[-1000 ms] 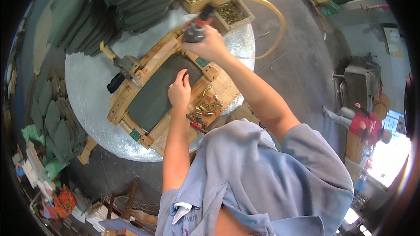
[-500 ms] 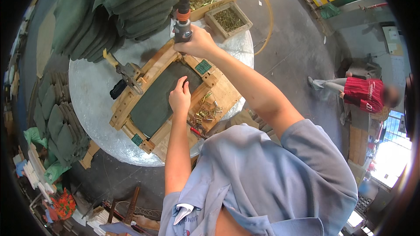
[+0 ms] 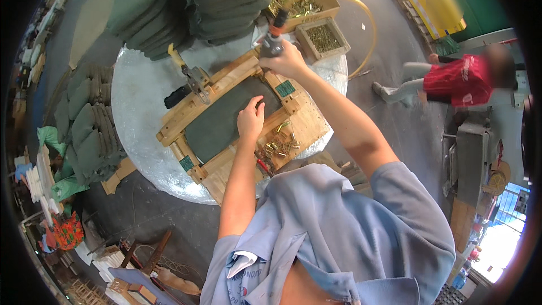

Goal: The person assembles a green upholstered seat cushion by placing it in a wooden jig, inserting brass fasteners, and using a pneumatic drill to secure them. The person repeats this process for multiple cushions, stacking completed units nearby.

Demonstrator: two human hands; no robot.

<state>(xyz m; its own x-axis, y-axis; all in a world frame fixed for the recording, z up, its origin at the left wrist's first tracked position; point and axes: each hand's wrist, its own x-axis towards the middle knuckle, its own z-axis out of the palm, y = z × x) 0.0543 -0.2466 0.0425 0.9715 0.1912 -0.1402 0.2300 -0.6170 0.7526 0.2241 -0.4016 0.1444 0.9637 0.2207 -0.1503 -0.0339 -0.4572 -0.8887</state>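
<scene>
My right hand (image 3: 288, 61) is wrapped around a power driver (image 3: 273, 42), dark-bodied with an orange ring and a yellow hose. It holds the tool over the far corner of a wooden frame jig (image 3: 212, 81). A dark grey-green panel (image 3: 217, 121) lies inside the jig. Low over the panel's right part is my left hand (image 3: 250, 120), its fingers curled in toward the thumb; whatever they hold is too small to make out. Small brass-coloured metal pieces (image 3: 280, 148) lie loose on the plywood (image 3: 310, 122) beside the jig, near a red-handled tool (image 3: 263, 166).
The jig sits on a round, film-covered table (image 3: 138, 130). A toggle clamp (image 3: 195, 79) is fixed on its left side. Stacked dark green panels (image 3: 228, 0) stand behind, beside a carton (image 3: 326, 5) and wooden box (image 3: 301, 35) of metal pieces. A person in red (image 3: 460, 79) is at right.
The whole view has shifted, so the table appears farther right and higher. My right hand still grips the driver at the jig's far corner. The person in red has moved, legs now mid-stride.
</scene>
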